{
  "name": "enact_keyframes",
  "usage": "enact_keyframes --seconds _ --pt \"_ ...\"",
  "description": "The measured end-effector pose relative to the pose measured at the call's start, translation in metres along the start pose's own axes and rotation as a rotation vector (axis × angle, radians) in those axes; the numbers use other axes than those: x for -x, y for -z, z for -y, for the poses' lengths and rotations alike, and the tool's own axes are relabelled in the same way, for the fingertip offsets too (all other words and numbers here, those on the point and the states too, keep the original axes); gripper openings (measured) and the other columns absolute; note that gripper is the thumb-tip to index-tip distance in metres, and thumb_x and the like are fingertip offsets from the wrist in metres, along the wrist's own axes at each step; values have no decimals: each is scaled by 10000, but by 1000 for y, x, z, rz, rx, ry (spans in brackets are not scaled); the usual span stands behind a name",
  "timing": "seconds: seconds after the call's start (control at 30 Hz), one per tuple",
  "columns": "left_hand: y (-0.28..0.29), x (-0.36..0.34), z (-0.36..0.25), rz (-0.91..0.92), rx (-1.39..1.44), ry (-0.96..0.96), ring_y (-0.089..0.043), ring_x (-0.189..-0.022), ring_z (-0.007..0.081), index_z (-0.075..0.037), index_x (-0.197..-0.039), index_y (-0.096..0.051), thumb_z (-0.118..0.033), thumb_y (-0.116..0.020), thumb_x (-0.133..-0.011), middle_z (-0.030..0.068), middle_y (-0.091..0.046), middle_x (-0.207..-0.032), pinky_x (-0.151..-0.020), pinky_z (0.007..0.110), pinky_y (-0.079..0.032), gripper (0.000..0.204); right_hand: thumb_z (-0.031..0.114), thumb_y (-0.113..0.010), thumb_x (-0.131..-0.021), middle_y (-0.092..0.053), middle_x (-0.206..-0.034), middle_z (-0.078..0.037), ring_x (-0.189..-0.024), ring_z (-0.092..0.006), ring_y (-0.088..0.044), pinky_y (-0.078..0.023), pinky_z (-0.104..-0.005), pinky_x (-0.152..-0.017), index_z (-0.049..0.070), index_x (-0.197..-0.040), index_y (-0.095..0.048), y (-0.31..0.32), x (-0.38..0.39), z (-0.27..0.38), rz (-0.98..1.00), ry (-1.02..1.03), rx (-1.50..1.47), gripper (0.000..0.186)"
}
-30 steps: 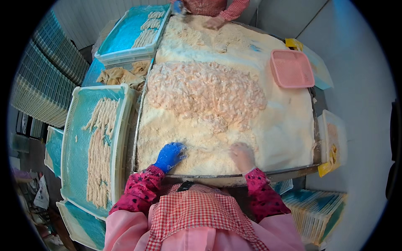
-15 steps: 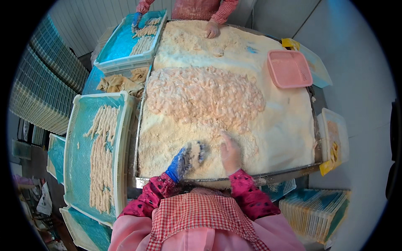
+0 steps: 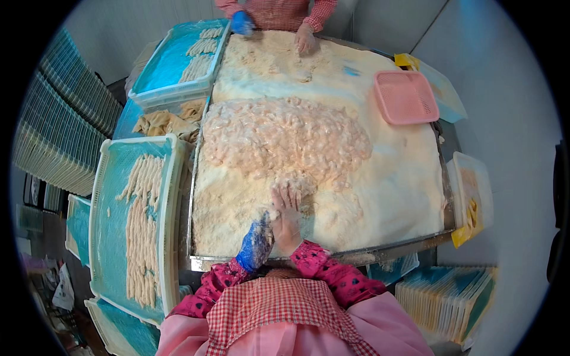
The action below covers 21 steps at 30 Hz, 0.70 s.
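Observation:
My left hand (image 3: 255, 242), in a blue glove dusted with crumbs, is at the near edge of the table, closed around pale crumb-coated meat strips (image 3: 271, 212) that are mostly hidden. Against its fingertips lies my right hand (image 3: 286, 218), palm down, with its fingers stretched forward onto a small heap of crumb-covered meat (image 3: 295, 182). Behind both hands spreads a broad pile of wet, pale pink meat pieces (image 3: 285, 133). Loose crumbs (image 3: 222, 216) cover the tabletop around them. On my left, rows of coated strips (image 3: 141, 249) lie in a white-rimmed tray (image 3: 97, 204) lined with blue-green film.
Across the table a co-worker's blue-gloved hand (image 3: 242, 24) and other hand (image 3: 305, 39) are over the crumbs. A second tray (image 3: 142, 92) stands far left by a tan cloth (image 3: 163, 123). A pink basket (image 3: 407, 98) sits at right. Stacked trays (image 3: 56, 130) rise at left.
My right hand has moved left and slightly forward, meeting my left hand. My left hand has shifted little. The co-worker's blue-gloved hand has moved from the far tray to the table.

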<state>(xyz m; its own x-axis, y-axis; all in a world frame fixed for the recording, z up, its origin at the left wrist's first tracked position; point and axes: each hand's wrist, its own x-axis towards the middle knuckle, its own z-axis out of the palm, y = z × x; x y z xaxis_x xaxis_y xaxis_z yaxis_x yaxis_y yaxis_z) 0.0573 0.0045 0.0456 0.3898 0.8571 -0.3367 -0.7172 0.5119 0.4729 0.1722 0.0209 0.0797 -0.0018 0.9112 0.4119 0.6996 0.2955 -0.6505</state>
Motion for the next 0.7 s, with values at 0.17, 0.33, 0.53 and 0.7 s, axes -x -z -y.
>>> enact_keyframes --seconds 0.17,0.33,0.53,0.7 --pt "6 -29 14 83 276 -489 -500 -1061 229 -2 -1249 -407 -369 -412 -923 139 -495 -1194 -933 386 -400 491 291 -478 -874 -308 -1369 -252 -1311 -366 -236 -154 -411 -1084 -27 -1335 -306 -17 11 13 290 128 -403 586" --pt "58 20 -89 67 374 -164 -543 -869 197 -37 -1186 -470 -417 -387 -928 68 -573 -981 -783 352 -464 466 40 -610 -726 -531 -1106 -152 -1052 -321 -484 -375 -417 -915 44 -1114 -519 38 -7 -83 49 -64 264 399" --pt "135 140 -246 -794 -202 -1008 -527 -816 181 -89 -986 -500 -400 -395 -933 65 -557 -946 -688 327 -463 333 16 -629 -651 -552 -901 -151 -875 -330 -526 -421 -412 -773 50 -988 -524 40 6 -126 141 -17 367 355" --pt "306 262 -275 -1073 -915 -480 -522 -949 167 -54 -1074 -570 -458 -353 -938 83 -568 -1011 -831 312 -389 478 16 -630 -667 -529 -820 -146 -783 -328 -533 -441 -387 -708 31 -886 -541 46 3 -137 72 -208 213 237"
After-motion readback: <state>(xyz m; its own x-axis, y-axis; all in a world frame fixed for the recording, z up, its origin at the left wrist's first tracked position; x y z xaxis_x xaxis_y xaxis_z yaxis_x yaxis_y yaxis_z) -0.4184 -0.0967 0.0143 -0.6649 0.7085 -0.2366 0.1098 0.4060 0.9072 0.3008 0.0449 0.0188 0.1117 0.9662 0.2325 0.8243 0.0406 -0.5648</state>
